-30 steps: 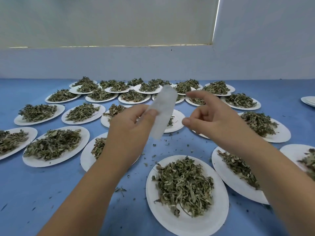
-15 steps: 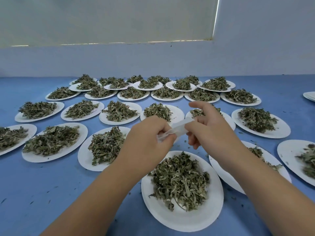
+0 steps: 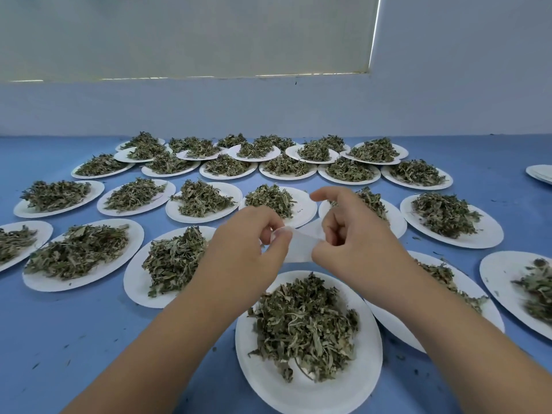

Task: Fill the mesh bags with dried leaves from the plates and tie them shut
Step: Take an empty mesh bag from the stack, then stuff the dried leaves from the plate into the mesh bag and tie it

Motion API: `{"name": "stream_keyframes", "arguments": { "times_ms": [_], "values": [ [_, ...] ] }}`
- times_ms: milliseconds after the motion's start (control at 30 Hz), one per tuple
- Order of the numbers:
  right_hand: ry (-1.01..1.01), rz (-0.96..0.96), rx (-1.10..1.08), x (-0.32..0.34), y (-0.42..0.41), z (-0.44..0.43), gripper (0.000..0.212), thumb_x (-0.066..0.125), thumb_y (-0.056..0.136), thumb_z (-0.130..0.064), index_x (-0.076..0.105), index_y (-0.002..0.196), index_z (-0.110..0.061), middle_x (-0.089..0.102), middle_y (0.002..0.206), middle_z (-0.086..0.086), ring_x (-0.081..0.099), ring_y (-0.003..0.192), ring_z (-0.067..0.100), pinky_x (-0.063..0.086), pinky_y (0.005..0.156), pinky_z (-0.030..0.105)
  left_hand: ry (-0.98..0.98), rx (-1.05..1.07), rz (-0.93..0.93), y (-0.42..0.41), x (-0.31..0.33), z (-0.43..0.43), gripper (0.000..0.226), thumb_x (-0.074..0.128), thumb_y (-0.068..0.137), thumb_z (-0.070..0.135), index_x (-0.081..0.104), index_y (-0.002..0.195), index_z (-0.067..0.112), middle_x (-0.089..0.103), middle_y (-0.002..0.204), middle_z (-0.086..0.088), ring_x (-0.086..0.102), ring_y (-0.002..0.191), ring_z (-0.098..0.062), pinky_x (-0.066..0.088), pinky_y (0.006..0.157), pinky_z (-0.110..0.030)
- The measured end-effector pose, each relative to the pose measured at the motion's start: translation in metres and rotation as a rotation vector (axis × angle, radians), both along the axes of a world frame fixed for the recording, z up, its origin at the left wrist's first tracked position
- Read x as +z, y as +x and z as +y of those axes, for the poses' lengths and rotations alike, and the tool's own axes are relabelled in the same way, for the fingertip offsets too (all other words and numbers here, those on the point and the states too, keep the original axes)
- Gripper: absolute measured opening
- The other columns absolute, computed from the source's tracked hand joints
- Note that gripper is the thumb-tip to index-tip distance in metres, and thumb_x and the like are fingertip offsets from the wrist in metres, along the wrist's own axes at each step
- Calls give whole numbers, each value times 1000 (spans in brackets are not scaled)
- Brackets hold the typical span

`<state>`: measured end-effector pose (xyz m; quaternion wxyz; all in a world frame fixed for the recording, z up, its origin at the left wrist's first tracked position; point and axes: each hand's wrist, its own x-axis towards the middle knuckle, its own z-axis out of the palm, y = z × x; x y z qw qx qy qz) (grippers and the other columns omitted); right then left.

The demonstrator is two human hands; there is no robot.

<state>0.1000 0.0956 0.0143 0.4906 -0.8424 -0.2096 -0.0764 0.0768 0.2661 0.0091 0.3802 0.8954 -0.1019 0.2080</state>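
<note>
A small white translucent mesh bag [image 3: 298,246] is stretched between my two hands, above the near white paper plate [image 3: 263,380] heaped with dried green leaves [image 3: 304,324]. My left hand [image 3: 248,249] pinches the bag's left end between thumb and fingers. My right hand [image 3: 352,237] pinches the right end, with the index finger raised. The bag looks flat, and its lower edge is partly hidden behind my hands.
Several white plates of dried leaves cover the blue table [image 3: 59,339] in rows back to the pale wall. One plate [image 3: 140,282] lies left of my hands, another [image 3: 394,327] under my right forearm. A stack of bare plates [image 3: 540,174] sits far right. Leaf crumbs dot the table.
The bag stood upright in my left hand alone; both hands came together, lowered toward the near plate, and now hold the bag sideways between them.
</note>
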Motion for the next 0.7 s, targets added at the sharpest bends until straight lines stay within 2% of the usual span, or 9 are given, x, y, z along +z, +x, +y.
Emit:
{"name": "stream_keyframes", "arguments": {
  "times_ms": [67, 133, 233, 333, 467, 567, 633, 700],
  "values": [
    [-4, 10, -1, 1, 0, -1, 54, 59, 73, -8, 43, 112, -41, 48, 62, -14, 43, 51, 2, 38, 50, 16, 130, -30, -35, -2, 1, 0, 19, 62, 89, 24, 52, 77, 33, 47, 78, 13, 45, 63, 11, 34, 61, -6],
    [-16, 35, -11, 3, 0, -4, 49, 59, 74, -8, 44, 109, -39, 47, 61, -14, 42, 51, 3, 37, 53, 20, 157, -57, -23, -2, 3, 5, 22, 64, 87, 18, 52, 78, 35, 47, 82, 14, 45, 65, 15, 34, 63, -4],
    [-54, 71, 4, 5, -2, -4, 39, 58, 76, -9, 46, 99, -39, 46, 59, -14, 42, 51, 3, 39, 55, 25, 148, -24, -24, 0, 4, 11, 22, 66, 86, 19, 53, 77, 35, 48, 72, 11, 46, 61, 8, 35, 59, -7],
    [-117, 87, 39, 3, -2, -2, 35, 57, 77, -13, 46, 97, -39, 49, 59, -16, 44, 50, 1, 34, 50, 19, 24, -1, -26, 0, 3, 10, 17, 61, 87, 17, 59, 82, 34, 52, 62, 0, 43, 48, -4, 35, 48, -11],
    [-157, 143, 52, 6, -3, -4, 37, 57, 81, -16, 44, 109, -37, 55, 57, -11, 54, 54, 8, 39, 50, 24, -193, -90, -10, -4, 8, 6, 28, 58, 85, 10, 65, 89, 36, 50, 60, 5, 37, 40, -6, 30, 42, -10],
    [-178, 179, 53, 10, -1, -10, 32, 60, 85, -34, 43, 112, -38, 60, 62, -9, 61, 60, 12, 43, 54, 27, -268, -99, 3, -4, 8, 6, 27, 58, 86, 7, 69, 86, 32, 47, 62, 9, 34, 42, -8, 28, 40, -13],
    [-241, 185, 53, 14, 0, -21, 30, 60, 80, -55, 46, 103, -43, 63, 70, -10, 63, 64, 9, 44, 57, 26, -225, -70, -26, -3, 6, 7, 25, 58, 87, 8, 69, 83, 30, 47, 60, 7, 33, 42, -7, 28, 41, -12],
    [-360, 186, 80, 19, 0, -32, 33, 58, 74, -65, 52, 98, -43, 63, 78, -15, 61, 67, 2, 43, 58, 21, -141, -39, -67, -2, 5, 7, 23, 57, 88, 9, 69, 82, 29, 47, 57, 1, 35, 43, -7, 27, 43, -10]
  ]
}}
